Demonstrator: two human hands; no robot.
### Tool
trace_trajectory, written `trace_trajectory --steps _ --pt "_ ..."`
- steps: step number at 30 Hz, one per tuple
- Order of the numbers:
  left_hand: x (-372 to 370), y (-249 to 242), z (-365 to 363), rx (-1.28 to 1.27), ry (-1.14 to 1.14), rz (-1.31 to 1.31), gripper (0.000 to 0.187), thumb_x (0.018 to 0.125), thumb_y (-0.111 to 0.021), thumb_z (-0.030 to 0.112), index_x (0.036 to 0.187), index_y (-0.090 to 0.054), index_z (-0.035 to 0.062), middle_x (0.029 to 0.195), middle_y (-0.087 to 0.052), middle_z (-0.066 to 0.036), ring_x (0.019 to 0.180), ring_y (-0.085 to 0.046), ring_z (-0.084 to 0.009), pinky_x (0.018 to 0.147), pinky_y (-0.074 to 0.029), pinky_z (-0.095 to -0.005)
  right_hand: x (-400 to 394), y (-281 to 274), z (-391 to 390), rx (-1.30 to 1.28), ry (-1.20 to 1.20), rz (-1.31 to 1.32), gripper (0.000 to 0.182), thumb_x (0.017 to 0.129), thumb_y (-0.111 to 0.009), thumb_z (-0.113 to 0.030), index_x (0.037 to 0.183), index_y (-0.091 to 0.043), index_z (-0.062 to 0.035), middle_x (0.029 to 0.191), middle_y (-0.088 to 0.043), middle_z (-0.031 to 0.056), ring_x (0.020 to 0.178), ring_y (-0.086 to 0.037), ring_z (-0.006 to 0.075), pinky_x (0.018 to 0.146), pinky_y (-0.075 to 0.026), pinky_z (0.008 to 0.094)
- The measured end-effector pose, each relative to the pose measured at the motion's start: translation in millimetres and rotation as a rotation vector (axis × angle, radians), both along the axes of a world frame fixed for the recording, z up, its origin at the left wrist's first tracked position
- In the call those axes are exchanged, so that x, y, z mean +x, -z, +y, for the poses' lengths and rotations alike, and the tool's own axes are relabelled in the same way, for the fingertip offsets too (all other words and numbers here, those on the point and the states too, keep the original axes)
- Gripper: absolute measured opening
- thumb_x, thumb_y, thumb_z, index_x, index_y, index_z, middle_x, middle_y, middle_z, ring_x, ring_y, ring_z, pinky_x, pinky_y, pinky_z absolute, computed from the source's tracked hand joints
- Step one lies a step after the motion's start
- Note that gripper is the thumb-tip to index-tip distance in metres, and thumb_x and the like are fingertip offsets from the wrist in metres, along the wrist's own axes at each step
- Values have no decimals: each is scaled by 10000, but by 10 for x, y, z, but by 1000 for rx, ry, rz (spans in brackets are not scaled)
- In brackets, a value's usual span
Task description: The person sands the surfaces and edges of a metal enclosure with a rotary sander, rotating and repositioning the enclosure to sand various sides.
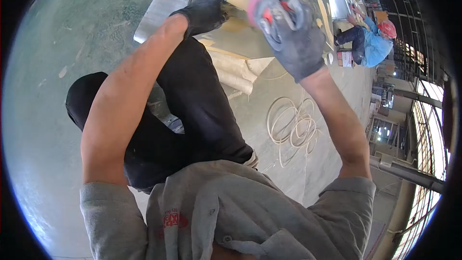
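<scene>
My right hand [304, 50], in a dark grey glove, is wrapped around a round power sander [281, 14] with a pink pad edge; the sander is somewhat blurred. It is over a grey metal panel [240, 38] marked with tan filler patches. My left hand [207, 15], in a black glove, is at the panel's left edge with its fingers curled against it. The fingertips of that hand are partly hidden. Below the panel lies a rolled pale sheet or cloth [233, 74].
A coiled pale hose [301, 127] lies on the floor beside my leg. A flat silvery strip [166, 2] is at upper left. Another person [375, 45] in a blue top and red helmet crouches at right, near a small box [344, 58].
</scene>
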State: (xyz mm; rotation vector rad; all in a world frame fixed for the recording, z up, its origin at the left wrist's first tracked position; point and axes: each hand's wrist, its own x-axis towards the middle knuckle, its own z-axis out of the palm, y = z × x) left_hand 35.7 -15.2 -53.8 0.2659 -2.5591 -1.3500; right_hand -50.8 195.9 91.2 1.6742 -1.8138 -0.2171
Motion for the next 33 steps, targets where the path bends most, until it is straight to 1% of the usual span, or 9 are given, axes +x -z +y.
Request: trace_trajectory --steps 4,6,12,16,19,23,24,29,33 --pt "92 -24 -74 83 57 -126 385 916 -695 228 1186 -626 -37 1151 -695 -269 1100 -666 -422 942 -530 -487 53 -12 -81 47 -30 46 452 842 -799 -333 1253 -661 -205 1191 -580 107 996 -658 292 634 -593 392" --pt "-33 237 -125 -61 101 29 358 917 -671 201 1171 -627 -48 1123 -700 -274 1087 -673 -422 929 -535 -487 -94 46 47 61 -85 86 458 842 -753 -320 1273 -609 -271 1227 -534 162 822 -643 347 555 -563 436" --pt "-21 -30 -13 24 43 -38 330 907 -630 155 1159 -627 -58 1104 -701 -279 1087 -674 -418 913 -541 -470 -64 9 156 148 -14 90 463 826 -748 -293 1266 -609 -254 1194 -556 153 831 -644 345 548 -579 408" --pt "-49 86 -58 9 105 -69 358 972 -687 187 1252 -596 -16 1167 -692 -249 1097 -656 -401 927 -521 -456 91 9 57 189 -32 191 476 808 -722 -253 1266 -597 -232 1202 -548 162 843 -651 348 523 -582 401" --pt "-2 200 -105 38 99 -15 368 965 -694 186 1252 -590 -19 1173 -689 -251 1109 -654 -395 935 -519 -451 86 -8 102 200 18 80 489 803 -734 -269 1270 -597 -223 1199 -549 148 851 -657 342 526 -585 409" --pt "81 -10 -30 28 29 -52 344 918 -607 149 1199 -596 -50 1176 -678 -297 1156 -646 -435 953 -526 -491 -92 -54 280 69 4 -71 463 855 -767 -313 1268 -609 -172 1175 -549 126 918 -666 321 674 -599 420" --pt "63 -1 -34 12 55 -65 356 917 -609 149 1210 -587 -52 1183 -675 -299 1159 -644 -438 960 -522 -495 -57 -98 313 35 104 -235 427 862 -798 -274 1216 -629 -104 1161 -577 154 1043 -622 375 831 -561 479" --pt "64 -2 -34 -22 43 -52 341 912 -628 152 1173 -600 -66 1145 -677 -317 1124 -649 -457 938 -524 -508 -288 -437 114 4 168 -366 450 887 -763 -332 1245 -601 -114 1148 -574 176 974 -653 405 825 -567 488" --pt "39 150 -39 -4 29 40 343 910 -643 153 1168 -598 -69 1133 -678 -322 1111 -651 -461 925 -527 -501 -447 -733 -396 41 102 -496 366 911 -707 -294 1194 -634 -73 1143 -688 216 1060 -671 407 877 -555 479"
